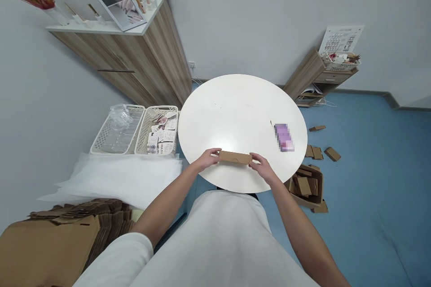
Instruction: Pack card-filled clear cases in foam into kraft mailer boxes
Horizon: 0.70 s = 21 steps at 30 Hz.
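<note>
A small brown cardboard box (pixel 235 157), long and narrow with its flaps folded closed, is held near the front edge of the round white table (pixel 235 107). My left hand (pixel 208 158) grips its left end between thumb and fingers. At the opposite end, my right hand (pixel 262 167) pinches the box the same way. Whether the box rests on the tabletop or is slightly raised, I cannot tell. To the right on the table lies a purple, blurred-out item (pixel 284 137), with a small dark object (pixel 271 123) beside it.
Left of the table stand two white baskets, one with clear plastic bags (pixel 121 119), one with printed cards (pixel 163 132). White sheets (pixel 124 175) and stacked flat cardboard (pixel 50 246) lie nearer. An open carton (pixel 306 186) of small boxes sits on the blue floor, right, with several loose boxes around.
</note>
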Each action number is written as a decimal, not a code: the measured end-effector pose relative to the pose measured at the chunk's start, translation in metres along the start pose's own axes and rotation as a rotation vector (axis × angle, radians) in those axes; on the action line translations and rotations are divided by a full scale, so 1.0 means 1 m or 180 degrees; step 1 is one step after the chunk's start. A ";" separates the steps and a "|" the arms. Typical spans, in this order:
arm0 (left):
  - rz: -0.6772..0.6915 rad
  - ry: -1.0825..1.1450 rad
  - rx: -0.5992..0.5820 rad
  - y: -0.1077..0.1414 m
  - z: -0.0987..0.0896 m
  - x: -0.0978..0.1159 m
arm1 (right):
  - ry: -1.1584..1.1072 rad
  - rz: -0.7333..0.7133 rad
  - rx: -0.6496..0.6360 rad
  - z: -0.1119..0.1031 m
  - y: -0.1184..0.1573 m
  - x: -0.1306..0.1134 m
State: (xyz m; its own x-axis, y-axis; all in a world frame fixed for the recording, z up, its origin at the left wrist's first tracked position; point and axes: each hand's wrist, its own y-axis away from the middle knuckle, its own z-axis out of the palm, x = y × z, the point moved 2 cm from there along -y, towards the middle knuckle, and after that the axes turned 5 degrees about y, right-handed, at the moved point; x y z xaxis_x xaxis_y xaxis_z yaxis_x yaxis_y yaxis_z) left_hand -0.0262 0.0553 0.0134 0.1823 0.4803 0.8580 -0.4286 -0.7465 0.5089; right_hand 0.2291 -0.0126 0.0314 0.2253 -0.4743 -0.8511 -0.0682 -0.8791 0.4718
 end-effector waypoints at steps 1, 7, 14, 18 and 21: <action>0.0113 -0.0075 0.0022 -0.001 0.003 0.000 | 0.0045 -0.0067 0.0105 -0.002 0.000 0.000; 0.0609 -0.0377 0.0279 -0.006 0.028 -0.008 | -0.0168 -0.0170 0.0439 -0.006 0.003 0.011; 0.0573 -0.0268 0.0449 -0.008 0.052 -0.029 | -0.0426 0.0007 0.0886 0.006 0.003 0.043; 0.0409 -0.0394 0.0720 -0.013 0.059 -0.041 | -0.0157 -0.0101 0.1296 0.009 -0.001 0.055; 0.0336 -0.0786 0.0758 -0.013 0.062 -0.044 | 0.0288 0.0043 0.1407 0.009 0.000 0.060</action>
State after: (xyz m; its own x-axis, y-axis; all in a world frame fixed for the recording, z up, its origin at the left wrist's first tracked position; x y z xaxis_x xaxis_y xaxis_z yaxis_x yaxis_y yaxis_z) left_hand 0.0263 0.0154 -0.0261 0.3687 0.2907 0.8829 -0.2434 -0.8865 0.3936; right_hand 0.2339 -0.0412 -0.0222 0.3042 -0.4971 -0.8126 -0.4759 -0.8183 0.3225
